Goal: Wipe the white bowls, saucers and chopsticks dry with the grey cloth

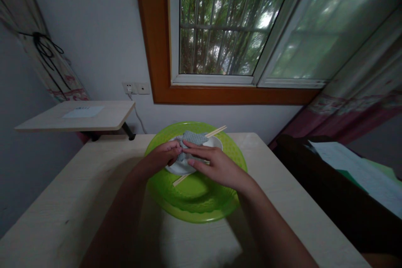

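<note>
A grey patterned cloth [195, 137] is bunched over a white dish [216, 142], which sits in a lime-green plastic basin [196, 213]. My left hand [165, 153] is closed, its fingers curled on the left part of the cloth. From the right, my right hand [216, 165] reaches over the dish with fingers stretched and thumb apart, fingertips touching the cloth. Light wooden chopsticks [216, 131] stick out past the cloth at the upper right. Below the hands another chopstick end [180, 180] shows at the dish's near side; the stretch between is hidden.
The basin stands on a pale wooden table [103, 201]. At the back left is a small raised shelf [116, 117] with a paper on it. A wall socket [136, 88] with a cable and a barred window are behind. Papers [351, 167] lie on a dark surface at the right.
</note>
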The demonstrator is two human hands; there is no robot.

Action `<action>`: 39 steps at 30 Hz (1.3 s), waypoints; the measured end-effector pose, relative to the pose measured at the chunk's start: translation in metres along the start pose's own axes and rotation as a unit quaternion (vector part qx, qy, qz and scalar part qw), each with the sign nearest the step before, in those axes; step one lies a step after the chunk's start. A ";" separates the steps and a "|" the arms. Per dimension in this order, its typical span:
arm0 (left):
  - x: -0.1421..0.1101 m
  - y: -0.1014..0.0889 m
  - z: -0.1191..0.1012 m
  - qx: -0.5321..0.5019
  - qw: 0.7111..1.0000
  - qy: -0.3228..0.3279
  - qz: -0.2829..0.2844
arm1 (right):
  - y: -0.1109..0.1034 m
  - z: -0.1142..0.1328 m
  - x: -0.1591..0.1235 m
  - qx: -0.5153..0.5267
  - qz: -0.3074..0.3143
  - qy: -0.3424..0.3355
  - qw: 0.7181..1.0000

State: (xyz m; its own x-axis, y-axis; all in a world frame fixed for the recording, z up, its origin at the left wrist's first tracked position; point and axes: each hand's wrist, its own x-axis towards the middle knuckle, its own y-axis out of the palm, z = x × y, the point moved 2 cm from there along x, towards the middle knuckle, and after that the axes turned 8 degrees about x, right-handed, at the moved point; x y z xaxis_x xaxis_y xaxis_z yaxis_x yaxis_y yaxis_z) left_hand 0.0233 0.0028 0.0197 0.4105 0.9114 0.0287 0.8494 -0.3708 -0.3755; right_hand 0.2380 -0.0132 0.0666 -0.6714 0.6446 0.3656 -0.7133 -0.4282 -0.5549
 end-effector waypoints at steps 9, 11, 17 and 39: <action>-0.011 0.006 -0.005 0.031 0.999 -0.030 0.009 | 0.002 -0.007 -0.016 -0.006 -0.031 0.017 0.999; -0.016 0.009 -0.002 0.032 0.999 -0.031 0.008 | 0.006 -0.005 -0.022 -0.005 -0.031 0.024 0.999; -0.037 0.019 0.006 0.025 0.999 -0.044 0.010 | 0.023 0.000 -0.036 0.021 -0.027 0.041 0.999; -0.060 0.046 -0.008 0.012 0.993 -0.088 -0.073 | 0.039 0.009 -0.046 0.089 -0.125 0.081 0.985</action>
State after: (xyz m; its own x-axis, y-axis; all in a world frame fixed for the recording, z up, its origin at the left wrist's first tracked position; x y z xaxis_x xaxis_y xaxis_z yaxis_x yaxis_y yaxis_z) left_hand 0.0403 -0.0701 0.0081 0.2177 0.9730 -0.0764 0.8864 -0.2299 -0.4019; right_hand 0.2398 -0.0655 0.0349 -0.4393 0.8306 0.3424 -0.8861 -0.3378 -0.3175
